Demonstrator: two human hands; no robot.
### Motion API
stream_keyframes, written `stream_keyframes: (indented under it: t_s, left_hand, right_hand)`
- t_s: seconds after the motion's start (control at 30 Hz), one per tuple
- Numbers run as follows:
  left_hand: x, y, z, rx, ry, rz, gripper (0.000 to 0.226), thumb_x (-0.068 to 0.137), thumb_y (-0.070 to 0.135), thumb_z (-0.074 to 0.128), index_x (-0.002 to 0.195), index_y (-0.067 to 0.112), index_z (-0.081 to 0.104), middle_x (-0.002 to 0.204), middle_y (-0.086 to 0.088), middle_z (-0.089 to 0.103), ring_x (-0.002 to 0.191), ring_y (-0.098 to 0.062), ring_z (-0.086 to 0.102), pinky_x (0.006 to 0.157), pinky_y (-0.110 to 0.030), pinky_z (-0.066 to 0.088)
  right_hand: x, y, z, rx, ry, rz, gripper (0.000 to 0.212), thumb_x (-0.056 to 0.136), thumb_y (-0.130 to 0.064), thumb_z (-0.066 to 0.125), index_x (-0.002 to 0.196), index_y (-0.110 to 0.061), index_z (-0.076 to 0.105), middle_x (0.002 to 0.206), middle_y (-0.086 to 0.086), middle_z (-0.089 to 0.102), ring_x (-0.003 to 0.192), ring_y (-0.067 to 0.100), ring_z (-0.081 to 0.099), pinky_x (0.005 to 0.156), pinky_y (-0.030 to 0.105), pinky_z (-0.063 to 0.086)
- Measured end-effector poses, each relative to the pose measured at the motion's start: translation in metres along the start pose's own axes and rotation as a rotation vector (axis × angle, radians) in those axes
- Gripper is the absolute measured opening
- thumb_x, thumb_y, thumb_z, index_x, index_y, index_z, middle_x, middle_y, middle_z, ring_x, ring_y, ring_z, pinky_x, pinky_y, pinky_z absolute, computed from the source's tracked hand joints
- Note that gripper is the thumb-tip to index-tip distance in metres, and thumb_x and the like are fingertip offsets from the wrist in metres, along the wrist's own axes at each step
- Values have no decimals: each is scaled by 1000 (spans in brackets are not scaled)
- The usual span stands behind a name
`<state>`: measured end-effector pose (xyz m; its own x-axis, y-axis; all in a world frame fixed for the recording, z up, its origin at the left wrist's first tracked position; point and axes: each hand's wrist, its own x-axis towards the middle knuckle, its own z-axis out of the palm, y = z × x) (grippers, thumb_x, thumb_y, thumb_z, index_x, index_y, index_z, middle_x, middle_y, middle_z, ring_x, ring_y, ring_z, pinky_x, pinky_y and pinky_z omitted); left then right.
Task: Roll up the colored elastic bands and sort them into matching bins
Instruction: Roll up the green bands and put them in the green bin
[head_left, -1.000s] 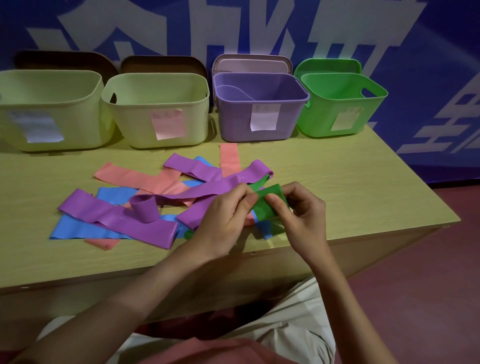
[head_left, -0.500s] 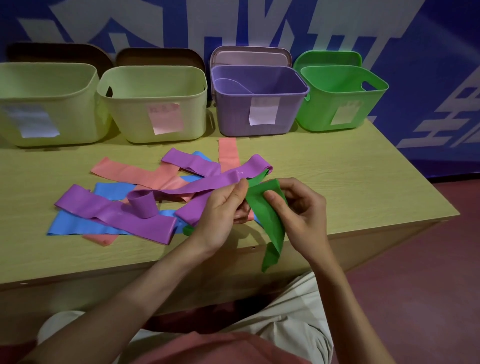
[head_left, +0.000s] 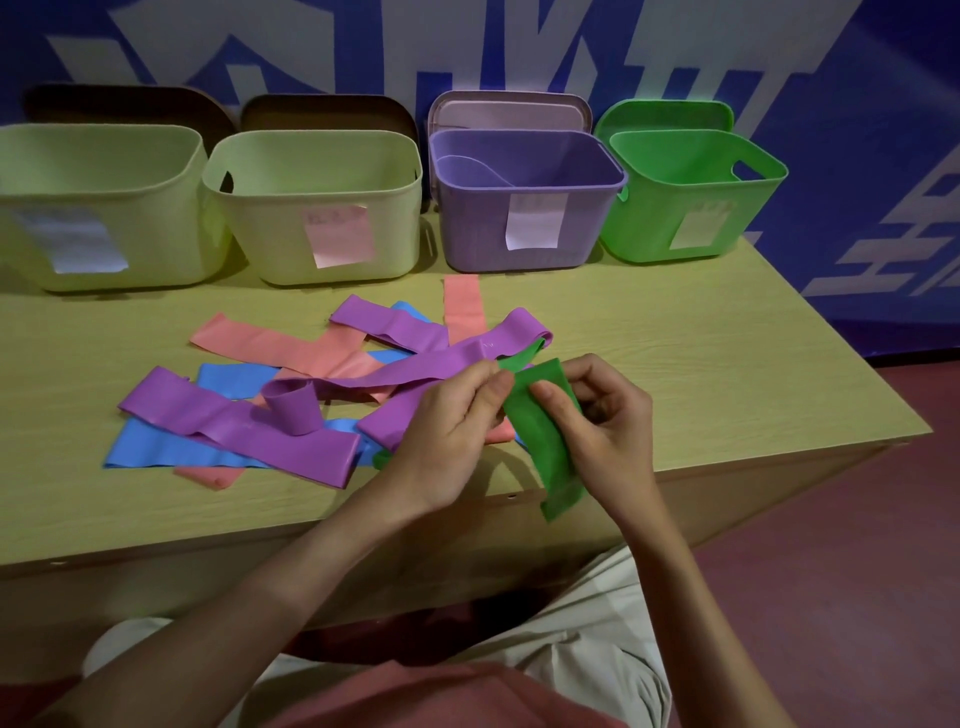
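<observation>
Both hands are pinching a green band (head_left: 545, 436) above the near edge of the surface (head_left: 701, 364): the left hand (head_left: 447, 436) is keeping a narrow grip on its upper end, the right hand (head_left: 602, 421) is gripping its middle, and its tail is hanging past the edge. The green bin (head_left: 691, 197) is standing far right of the row

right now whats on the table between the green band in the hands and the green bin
Nothing: in the head view the stretch of table from the green band, pinched by both hands, back to the green bin is bare wood.
</observation>
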<state>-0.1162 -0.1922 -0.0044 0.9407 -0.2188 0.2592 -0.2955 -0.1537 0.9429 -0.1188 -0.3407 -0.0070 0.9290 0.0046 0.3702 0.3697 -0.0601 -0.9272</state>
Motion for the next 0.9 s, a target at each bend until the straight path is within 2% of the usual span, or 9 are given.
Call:
stream_keyframes:
  t_s: [0.13,0.23,0.3,0.33,0.4,0.47,0.67,0.77,0.9]
  left_hand:
    - [1,5,3,-152,21,-69,35,97,34,35,82,10,56,64,7,53,61,-9,53,57,-23,45]
    - [3,7,1,-224,20,-155,44,96,34,35,79,-5,47,56,5,34,48,-6,36,47,-21,30]
    - [3,9,0,-356,-17,-240,35,95,31,37,73,5,41,53,8,30,43,-2,32,44,-16,26]
    - [3,10,0,-442,-44,-281,32,92,33,40,72,8,39,52,8,28,41,-1,30,42,-15,24]
    - [2,11,-1,-572,-98,-343,30,88,37,44,73,12,36,54,5,24,41,-3,25,44,-18,19]
    - [2,12,-2,-613,-143,-391,33,89,38,44,70,13,34,54,3,21,43,-6,21,47,-23,16]
    - [2,15,2,-313,-139,-325,51,99,37,32,63,3,43,43,5,35,43,-10,27,46,-22,24]
    - [0,11,3,-240,-105,-250,59,98,41,32,78,-11,47,49,3,38,46,-9,32,48,-20,28]
    - [-3,6,-2,-113,-128,-84,35,95,32,43,86,-2,46,59,1,39,54,-8,36,53,-16,31]
  right_hand:
    - [-2,2,-3,22,-51,-3,30,82,-26,69,110,-19,62,65,28,56,55,37,52,52,41,42]
    - [-2,4,-11,-44,-84,-30,35,87,-24,66,122,-24,62,63,24,48,57,28,43,52,40,37]
    - [-2,2,-14,-50,-114,-41,34,90,-21,64,124,-26,63,68,27,52,59,27,42,53,41,38]
    - [-3,0,-14,-38,-123,-48,33,90,-18,64,122,-25,64,73,26,57,61,26,45,55,39,40]
    - [-4,-3,-13,-7,-118,-61,27,89,-9,64,113,-19,66,85,7,71,71,14,59,63,29,47]
    - [-4,-5,-13,5,-94,-47,17,86,-7,64,102,-13,66,88,-1,72,77,10,66,67,23,51]
    - [-4,-3,-14,-8,-46,-12,6,85,-10,66,83,-6,62,74,-5,68,66,5,62,60,18,47]
    - [-4,-2,-14,-8,-41,-18,9,85,-12,67,79,-10,61,70,-5,67,63,6,61,57,19,45]
    - [-4,-2,-14,7,-26,-15,9,85,-12,66,78,-13,61,68,-9,66,62,4,61,56,17,45]
